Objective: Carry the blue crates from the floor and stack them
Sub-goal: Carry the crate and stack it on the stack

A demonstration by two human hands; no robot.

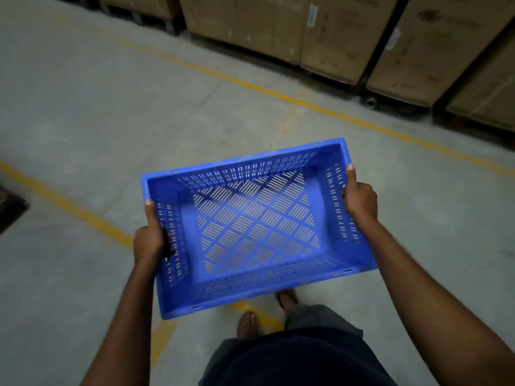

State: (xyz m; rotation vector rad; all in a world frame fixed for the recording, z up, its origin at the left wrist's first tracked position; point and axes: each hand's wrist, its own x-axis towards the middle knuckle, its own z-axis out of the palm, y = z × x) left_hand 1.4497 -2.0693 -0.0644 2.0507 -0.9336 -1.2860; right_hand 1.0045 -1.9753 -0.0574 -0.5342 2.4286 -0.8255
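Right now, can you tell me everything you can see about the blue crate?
The blue crate looks like hard plastic. It is a rectangle with an open top and nothing inside. Its walls have rows of small slots, and through the slotted diamond patches in its bottom you can see the floor. It is held in the air above that grey floor, turned a little askew. The left hand grips one short end and the right hand grips the other, with both thumbs lying along the rim.

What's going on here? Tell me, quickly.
A person carries one empty blue crate clear of the concrete floor. The left hand grips its left end wall, the right hand its right end wall, thumbs over the rim. Ahead lie yellow floor lines and cardboard boxes; no stack is in view.
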